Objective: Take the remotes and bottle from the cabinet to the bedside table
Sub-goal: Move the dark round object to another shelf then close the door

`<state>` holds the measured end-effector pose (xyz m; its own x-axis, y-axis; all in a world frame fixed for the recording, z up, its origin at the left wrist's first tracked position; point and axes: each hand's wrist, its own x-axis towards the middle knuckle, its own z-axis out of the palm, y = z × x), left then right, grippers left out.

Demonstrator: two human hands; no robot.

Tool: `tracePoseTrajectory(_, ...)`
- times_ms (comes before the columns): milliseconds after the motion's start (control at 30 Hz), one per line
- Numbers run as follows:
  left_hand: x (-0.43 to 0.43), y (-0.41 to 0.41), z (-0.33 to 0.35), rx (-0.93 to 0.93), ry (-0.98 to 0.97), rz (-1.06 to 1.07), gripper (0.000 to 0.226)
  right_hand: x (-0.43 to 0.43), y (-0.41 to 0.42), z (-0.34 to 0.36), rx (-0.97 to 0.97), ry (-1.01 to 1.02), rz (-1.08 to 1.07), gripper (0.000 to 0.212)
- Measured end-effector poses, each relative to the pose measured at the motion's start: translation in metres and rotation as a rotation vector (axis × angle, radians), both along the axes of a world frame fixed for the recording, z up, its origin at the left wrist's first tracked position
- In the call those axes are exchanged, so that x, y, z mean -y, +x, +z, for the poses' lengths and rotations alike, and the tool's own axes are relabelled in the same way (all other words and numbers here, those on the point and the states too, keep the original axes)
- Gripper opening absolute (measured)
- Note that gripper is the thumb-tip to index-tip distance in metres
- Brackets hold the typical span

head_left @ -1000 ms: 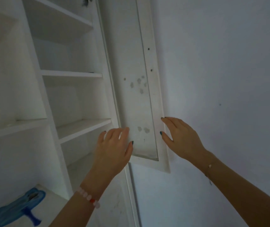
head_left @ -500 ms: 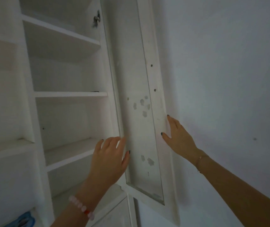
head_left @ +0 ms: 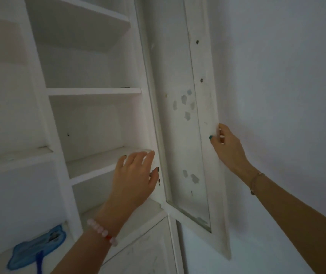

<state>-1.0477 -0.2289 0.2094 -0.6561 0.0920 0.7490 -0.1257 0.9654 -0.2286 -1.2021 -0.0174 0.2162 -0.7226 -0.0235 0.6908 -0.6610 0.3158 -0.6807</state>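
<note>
The right hand [head_left: 225, 147], spread flat against the cabinet door [head_left: 205, 107] a moment ago, now curls round its outer edge and holds the white-painted frame wide open beside the wall. The left hand [head_left: 134, 178], fingers straight and holding nothing, reaches toward the middle shelf [head_left: 94, 161]. Neither remotes nor bottle show on the smooth matte shelves; a small dark speck [head_left: 125, 87] on the shelf above is too small to identify. Pale flower-shaped stickers [head_left: 186, 115] dot the glass pane [head_left: 178, 151].

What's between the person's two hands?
The open cabinet door: its glass pane, dotted with pale stickers, stands between the left hand and the right hand, which grips the door's outer edge. The head view shows it.
</note>
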Motion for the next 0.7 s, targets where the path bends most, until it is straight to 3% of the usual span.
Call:
tracePoseTrajectory(333,0.06,0.045,-0.021,0.026,0.056,0.081,0.049,0.059,0.068,-0.003,-0.177,-0.041,0.051,0.023)
tracePoseTrajectory(533,0.102,0.085,-0.024,0.011,0.064,0.125,0.048,0.133,0.103,-0.01,-0.285,-0.043,0.066,0.031)
tracePoseTrajectory(700,0.142,0.127,-0.025,-0.013,0.059,0.191,0.048,0.204,0.124,-0.012,-0.383,0.079,-0.066,0.037)
